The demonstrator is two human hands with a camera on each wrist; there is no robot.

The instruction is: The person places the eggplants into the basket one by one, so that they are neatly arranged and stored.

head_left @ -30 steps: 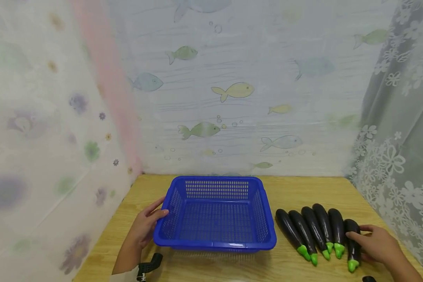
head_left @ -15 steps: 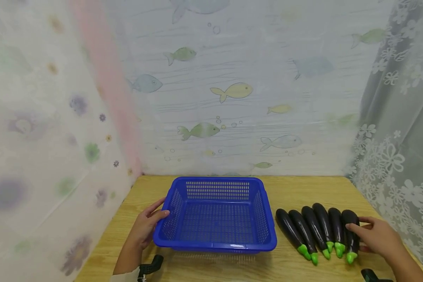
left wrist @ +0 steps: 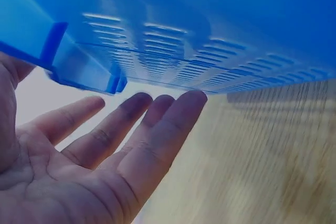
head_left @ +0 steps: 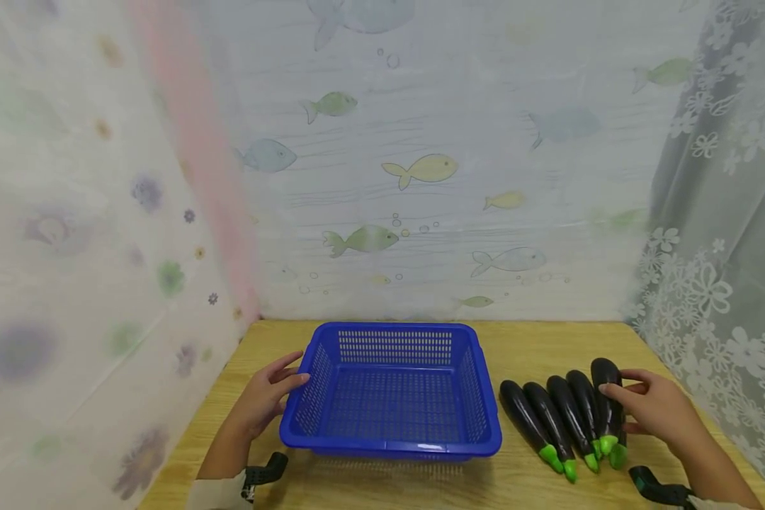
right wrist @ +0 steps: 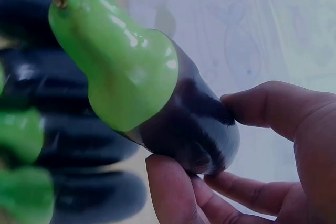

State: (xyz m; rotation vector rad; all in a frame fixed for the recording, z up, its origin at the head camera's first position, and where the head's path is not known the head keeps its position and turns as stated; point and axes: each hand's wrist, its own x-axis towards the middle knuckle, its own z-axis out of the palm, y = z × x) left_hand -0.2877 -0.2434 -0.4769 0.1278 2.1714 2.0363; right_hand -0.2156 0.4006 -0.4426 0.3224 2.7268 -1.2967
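Observation:
A blue plastic basket (head_left: 392, 404) with slotted walls stands in the middle of the table, nothing inside it. At its left side is my left hand (head_left: 261, 397), thumb tip by the rim. The left wrist view has its fingers (left wrist: 168, 135) extended loosely below the rim, apart from the slotted wall. My right hand (head_left: 659, 407) pinches a dark eggplant (head_left: 607, 397) with a green cap (right wrist: 126, 72) between thumb and fingers. This eggplant is raised and overlaps another eggplant (head_left: 620, 455), mostly hidden beneath it. Several more eggplants (head_left: 564, 407) lie side by side to its left.
The wooden table (head_left: 548, 340) ends at a back wall sheet (head_left: 421, 212) printed with fish. A flowered sheet (head_left: 102, 283) hangs on the left, and a lace curtain (head_left: 720, 283) on the right.
My right hand has brought the rightmost eggplant up and leftward, over its neighbour. My left hand's fingers have loosened slightly from the basket rim; the basket stays in place.

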